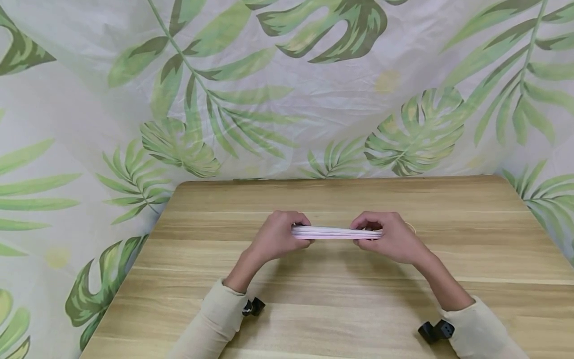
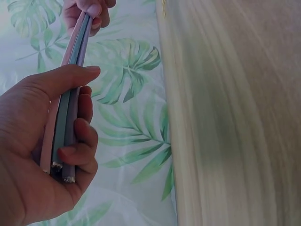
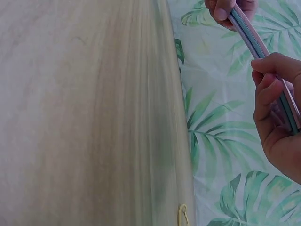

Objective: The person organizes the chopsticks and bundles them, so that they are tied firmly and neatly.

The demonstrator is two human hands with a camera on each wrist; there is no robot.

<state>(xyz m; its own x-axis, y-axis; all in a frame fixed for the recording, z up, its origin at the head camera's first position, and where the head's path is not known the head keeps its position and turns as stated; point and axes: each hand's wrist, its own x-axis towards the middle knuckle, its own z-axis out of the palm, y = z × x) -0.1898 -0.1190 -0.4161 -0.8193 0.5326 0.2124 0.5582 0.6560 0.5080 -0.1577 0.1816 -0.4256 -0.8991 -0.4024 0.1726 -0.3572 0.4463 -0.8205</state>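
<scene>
A bundle of long, slim strips in pink, teal and purple [image 2: 60,127] is held level over the table, spanning both hands. In the head view it looks like a thin pale stack [image 1: 329,233]. My left hand [image 1: 280,232] grips its left end, thumb along one side and fingers curled round the other. The right end is pinched by my right hand [image 1: 391,237] between thumb and fingers. In the left wrist view, the bundle's near ends show silvery, speckled tips. The right wrist view shows the teal and pink strips [image 3: 288,110] lying against the right palm.
A thin yellow loop [image 3: 183,214] lies near the far edge of the wooden table [image 1: 332,309], partly hidden behind my right hand in the head view. Leaf-patterned cloth [image 1: 323,114] hangs behind the table. Small black devices [image 1: 436,331] sit at both sleeve cuffs.
</scene>
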